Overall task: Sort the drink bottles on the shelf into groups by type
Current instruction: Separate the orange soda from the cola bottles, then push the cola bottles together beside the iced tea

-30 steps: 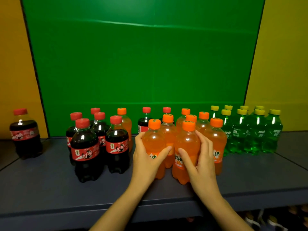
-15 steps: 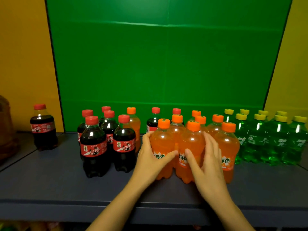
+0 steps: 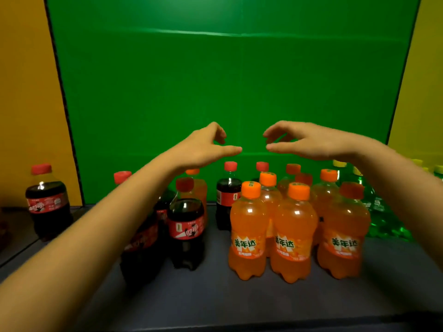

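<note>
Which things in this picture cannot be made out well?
Head view:
- Green soda bottles: mostly hidden by the right forearm; count unclear.
- Cola bottles at the left: the left forearm covers them; count unclear.
- Red-capped bottle at the back: body hidden behind orange soda bottles.
- Yellow caps: cut by the right edge, blurred.

On the shelf (image 3: 215, 303), cola bottles (image 3: 187, 231) stand left of fruit-soda bottles (image 3: 294, 226); 2 stray colas (image 3: 227, 197) stand behind; lemon-lime bottles (image 3: 381, 219) seemingly far right; 1 lone cola (image 3: 48, 204) far left.
</note>
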Available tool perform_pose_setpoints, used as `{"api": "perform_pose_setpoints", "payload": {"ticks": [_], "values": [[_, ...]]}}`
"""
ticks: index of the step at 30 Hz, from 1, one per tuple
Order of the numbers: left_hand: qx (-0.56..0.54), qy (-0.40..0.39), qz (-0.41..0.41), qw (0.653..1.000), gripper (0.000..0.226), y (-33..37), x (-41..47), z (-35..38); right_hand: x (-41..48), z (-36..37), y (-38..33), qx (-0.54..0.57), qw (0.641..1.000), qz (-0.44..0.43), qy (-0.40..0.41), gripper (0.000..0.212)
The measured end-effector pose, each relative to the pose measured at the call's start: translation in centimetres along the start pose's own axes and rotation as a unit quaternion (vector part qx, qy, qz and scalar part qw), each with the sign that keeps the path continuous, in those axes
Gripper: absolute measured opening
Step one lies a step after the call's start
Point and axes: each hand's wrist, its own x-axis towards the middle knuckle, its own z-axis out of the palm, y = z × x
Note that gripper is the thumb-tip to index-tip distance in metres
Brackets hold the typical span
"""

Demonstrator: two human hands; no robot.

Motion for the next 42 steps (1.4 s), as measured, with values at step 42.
{"api": "perform_pose_setpoints", "payload": {"ticks": [42], "values": [[-0.224, 0.194, 0.089, 0.951, 0.042, 1.6, 1.0, -6.5, 5.3, -4.2, -4.2, 0.213, 0.964, -0.037, 0.154, 0.068]]}}
